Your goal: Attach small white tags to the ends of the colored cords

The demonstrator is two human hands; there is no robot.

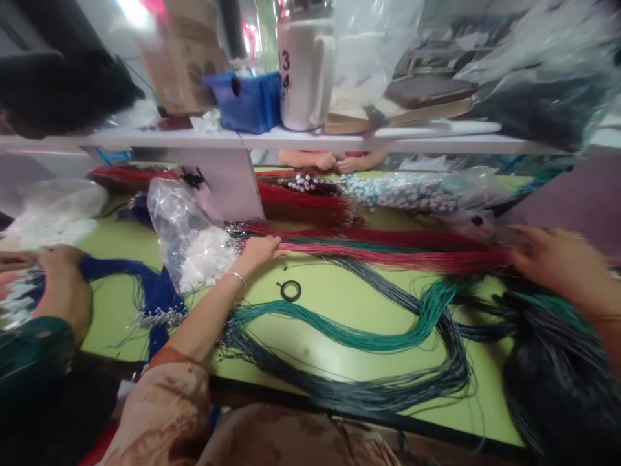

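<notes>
Red wires [388, 257] lie stretched over the green table [339, 299] from near the centre of my view out toward 3 o'clock. I see the left hand [259, 251] just off centre toward 9 o'clock, its fingers curled closed on the wires near one end. At 3 o'clock the right hand [548, 259] is at the other end, but blurred; I cannot tell whether its fingers grip. Close in at 7 o'clock I have a black ring [292, 299] lying flat, while green wires [334, 335] and grey wires [369, 391] curve across 5. Toward 9, I see a clear bag [169, 207] and, farther out, a co-worker's hand [63, 265]. A mug [303, 77] stands at 12.
</notes>
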